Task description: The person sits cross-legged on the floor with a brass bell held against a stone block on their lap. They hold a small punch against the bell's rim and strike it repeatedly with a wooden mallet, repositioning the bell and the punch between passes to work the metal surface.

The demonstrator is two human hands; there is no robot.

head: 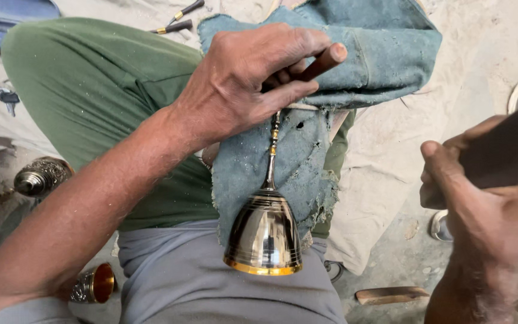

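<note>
Half-hidden wooden handle of the bell inside left hand.

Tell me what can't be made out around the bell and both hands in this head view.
- Bell interior: only the outside shows.
- Wooden handle: mostly hidden inside the left hand.
- Dark flat object in the right hand: cut off by the right edge.
- Small cup: partly behind the forearm.

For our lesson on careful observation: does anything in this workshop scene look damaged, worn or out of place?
Yes. The blue-grey cloth over the person's lap is frayed along its edges and has small holes near the metal bell lying on it. The bell itself looks intact and polished. The left hand grips a wooden handle above it.
</note>
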